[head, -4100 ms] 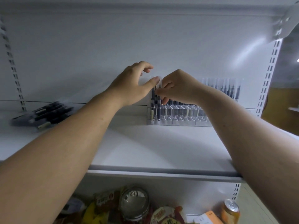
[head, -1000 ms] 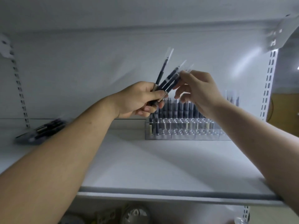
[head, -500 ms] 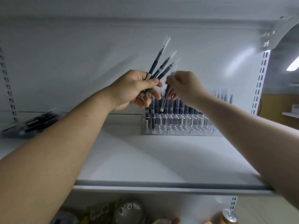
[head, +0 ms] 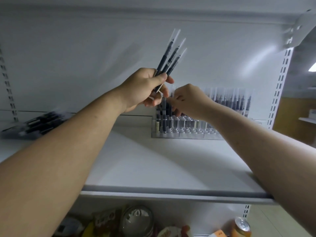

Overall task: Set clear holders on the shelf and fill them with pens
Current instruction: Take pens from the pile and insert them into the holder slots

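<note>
A clear stepped holder stands at the back of the white shelf, its rear rows filled with upright dark pens. My left hand is raised above the holder's left end, shut on a fan of three dark pens that point up and right. My right hand is just right of it and lower, fingers pinched on a single pen with a clear cap, held upright over the holder's left columns. The right hand hides part of the middle rows.
A loose pile of dark pens lies at the shelf's left. Slotted uprights frame the shelf back. Below the shelf's front lip sit snack packets, a round lid and an orange can.
My right hand has dropped from beside the fanned pens down to the holder's left end with one pen. The left hand still holds the remaining bunch up.
</note>
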A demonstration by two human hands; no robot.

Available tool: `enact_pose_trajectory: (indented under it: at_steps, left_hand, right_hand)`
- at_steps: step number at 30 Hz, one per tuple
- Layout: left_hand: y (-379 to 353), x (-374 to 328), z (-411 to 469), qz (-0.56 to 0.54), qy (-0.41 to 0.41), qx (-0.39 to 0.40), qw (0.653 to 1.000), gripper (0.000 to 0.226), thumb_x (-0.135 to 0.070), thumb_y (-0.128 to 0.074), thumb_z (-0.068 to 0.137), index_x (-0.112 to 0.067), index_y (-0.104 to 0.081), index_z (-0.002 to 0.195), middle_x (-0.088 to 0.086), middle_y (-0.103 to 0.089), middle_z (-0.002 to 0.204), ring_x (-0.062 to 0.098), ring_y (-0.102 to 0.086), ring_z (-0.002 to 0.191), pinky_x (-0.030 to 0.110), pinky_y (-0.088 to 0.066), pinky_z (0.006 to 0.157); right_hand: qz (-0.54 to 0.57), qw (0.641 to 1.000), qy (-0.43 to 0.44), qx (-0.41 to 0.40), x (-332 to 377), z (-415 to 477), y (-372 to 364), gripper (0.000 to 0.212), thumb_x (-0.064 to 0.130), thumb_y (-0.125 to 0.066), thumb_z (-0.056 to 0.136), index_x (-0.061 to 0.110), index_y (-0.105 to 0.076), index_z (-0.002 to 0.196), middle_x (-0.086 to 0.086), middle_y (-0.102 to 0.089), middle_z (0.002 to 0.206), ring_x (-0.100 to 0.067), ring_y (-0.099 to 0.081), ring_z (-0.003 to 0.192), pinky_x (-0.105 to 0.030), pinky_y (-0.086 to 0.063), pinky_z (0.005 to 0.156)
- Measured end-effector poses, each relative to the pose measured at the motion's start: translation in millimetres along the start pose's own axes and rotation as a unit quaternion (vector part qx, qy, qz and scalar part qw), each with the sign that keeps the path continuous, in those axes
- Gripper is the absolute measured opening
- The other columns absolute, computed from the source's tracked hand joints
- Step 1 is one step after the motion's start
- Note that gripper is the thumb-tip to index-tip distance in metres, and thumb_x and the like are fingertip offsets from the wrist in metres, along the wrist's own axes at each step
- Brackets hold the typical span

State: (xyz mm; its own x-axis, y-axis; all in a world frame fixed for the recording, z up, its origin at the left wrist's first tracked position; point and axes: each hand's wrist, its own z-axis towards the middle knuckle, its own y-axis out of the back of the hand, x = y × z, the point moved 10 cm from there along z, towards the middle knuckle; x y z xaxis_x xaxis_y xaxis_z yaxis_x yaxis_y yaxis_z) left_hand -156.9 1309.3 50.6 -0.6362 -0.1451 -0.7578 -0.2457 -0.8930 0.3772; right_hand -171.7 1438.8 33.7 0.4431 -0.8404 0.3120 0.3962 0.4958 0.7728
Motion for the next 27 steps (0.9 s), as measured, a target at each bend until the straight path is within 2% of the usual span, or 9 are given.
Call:
enact_pose_trajectory:
  at_steps: [4,8,11,13,15,17,19,24,27]
  left_hand:
    - [-0.8,1.2,-0.6,0.005,0.004,0.0,1.0,0.028,-0.023,-0.042,0.113,-0.006,-0.064,0.113,0.006,-0.066,0.076,0.02,-0.046,0.048,0.027,-0.031,0.045]
    - [-1.8,1.6,-1.3,0.004,0.008,-0.002,1.0,0.028,-0.023,-0.042,0.113,-0.005,-0.064,0.115,0.006,-0.065,0.075,0.02,-0.045,0.047,0.027,-0.031,0.045]
    - [-4.9,2.5,-1.6,0.006,0.017,0.008,1.0,0.028,-0.024,-0.043,0.113,-0.006,-0.064,0.116,0.006,-0.065,0.077,0.019,-0.047,0.049,0.028,-0.032,0.045]
    - [-7.9,3.4,-2.6,0.006,0.027,0.018,0.999,0.028,-0.025,-0.043,0.113,-0.007,-0.065,0.117,0.006,-0.066,0.078,0.018,-0.047,0.049,0.027,-0.033,0.045]
    - [-10.4,4.4,-3.4,0.002,0.039,0.024,0.999,0.03,-0.025,-0.044,0.113,-0.005,-0.065,0.12,0.004,-0.067,0.077,0.017,-0.047,0.049,0.026,-0.031,0.044]
    - [-12.6,6.1,-4.0,-0.002,0.051,0.027,0.998,0.03,-0.025,-0.044,0.113,-0.004,-0.065,0.122,0.003,-0.067,0.076,0.016,-0.045,0.049,0.026,-0.026,0.045]
    - [-14.4,8.2,-4.5,-0.008,0.061,0.033,0.998,0.03,-0.025,-0.044,0.113,-0.004,-0.064,0.122,0.004,-0.067,0.076,0.016,-0.043,0.049,0.028,-0.023,0.047]
    - [-19.5,10.5,-7.5,-0.029,0.075,0.058,0.995,0.03,-0.024,-0.044,0.113,-0.005,-0.062,0.128,0.01,-0.067,0.08,0.015,-0.04,0.05,0.028,-0.025,0.048]
    - [-23.3,9.5,-9.3,-0.038,0.077,0.071,0.994,0.027,-0.023,-0.043,0.113,-0.011,-0.058,0.133,0.014,-0.07,0.083,0.017,-0.042,0.05,0.025,-0.03,0.046]
  right_hand:
    - [-0.037,0.999,-0.002,0.003,6.0,0.0,-3.2,0.039,0.037,-0.059,0.105,0.008,-0.075,0.083,-0.008,-0.073,0.073,-0.018,-0.063,0.06,-0.029,-0.049,0.056]
    - [-0.042,0.999,0.001,0.016,3.3,-2.8,-0.7,0.036,0.038,-0.065,0.101,0.012,-0.078,0.079,-0.004,-0.073,0.069,-0.018,-0.065,0.061,-0.032,-0.055,0.06]
    - [-0.017,0.999,0.012,-0.03,-3.2,-8.8,25.4,0.029,0.033,-0.068,0.098,0.014,-0.079,0.08,0.0,-0.073,0.067,-0.015,-0.07,0.06,-0.03,-0.06,0.059]
    - [0.048,0.994,0.018,-0.102,-10.2,-12.4,52.8,0.025,0.028,-0.067,0.1,0.012,-0.079,0.084,-0.001,-0.075,0.07,-0.008,-0.065,0.052,-0.021,-0.055,0.051]
    - [0.198,0.967,0.008,-0.16,-21.8,-13.9,72.0,0.018,0.021,-0.067,0.099,0.01,-0.078,0.09,-0.008,-0.077,0.076,-0.013,-0.061,0.052,-0.025,-0.05,0.049]
    - [0.355,0.922,-0.009,-0.156,-27.4,-13.3,70.6,0.011,0.011,-0.066,0.098,0.008,-0.076,0.097,-0.011,-0.078,0.083,-0.021,-0.059,0.058,-0.03,-0.044,0.05]
    - [0.436,0.891,-0.013,-0.127,-24.4,-11.6,61.6,0.009,0.006,-0.065,0.098,0.006,-0.073,0.099,-0.013,-0.075,0.086,-0.023,-0.058,0.062,-0.031,-0.04,0.052]
    - [0.474,0.873,-0.027,-0.107,-21.3,-12.6,50.6,0.018,0.02,-0.067,0.102,0.003,-0.071,0.107,-0.011,-0.074,0.089,-0.022,-0.063,0.068,-0.033,-0.044,0.059]
    - [0.478,0.87,-0.034,-0.113,-22.2,-13.2,50.1,0.016,0.018,-0.067,0.101,0.003,-0.071,0.103,-0.011,-0.075,0.089,-0.023,-0.069,0.074,-0.032,-0.048,0.061]
